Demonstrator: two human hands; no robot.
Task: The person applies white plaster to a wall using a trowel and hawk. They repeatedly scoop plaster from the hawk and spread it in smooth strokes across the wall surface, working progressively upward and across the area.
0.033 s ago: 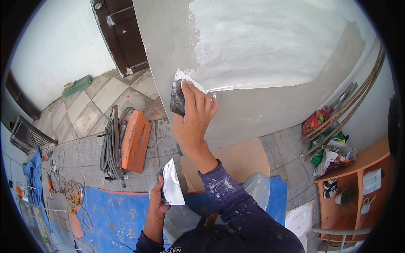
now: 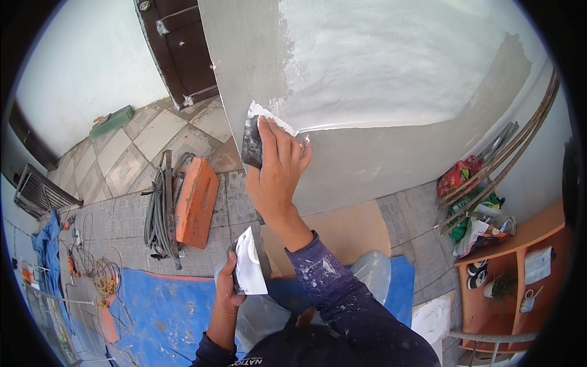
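My right hand (image 2: pixel 278 174) grips a dark, putty-smeared spreader (image 2: pixel 252 145), its fingers spread over the plate. White putty lines the spreader's upper edge, which lies against the grey wall (image 2: pixel 367 165) near its left end. Above and to the right is a coat of wet white putty (image 2: pixel 379 67), ending below in a ridge that runs to the spreader. Lower down, my left hand (image 2: pixel 226 287) is closed around a second spreader (image 2: pixel 249 269), held away from the wall. Its face is bright white; whether that is putty or shine, I cannot tell.
A blue tarp (image 2: pixel 162 312) and a brown board (image 2: pixel 342 235) cover floor below me. An orange block (image 2: pixel 197 205) stands beside coiled hoses (image 2: pixel 159 214) at left. Long poles (image 2: pixel 520 144), bags (image 2: pixel 471 229) and an orange shelf (image 2: pixel 513 260) line the right side.
My right hand and its spreader have slid slightly left along the wall, toward its left edge. The view has shifted a little; my left hand keeps its hold.
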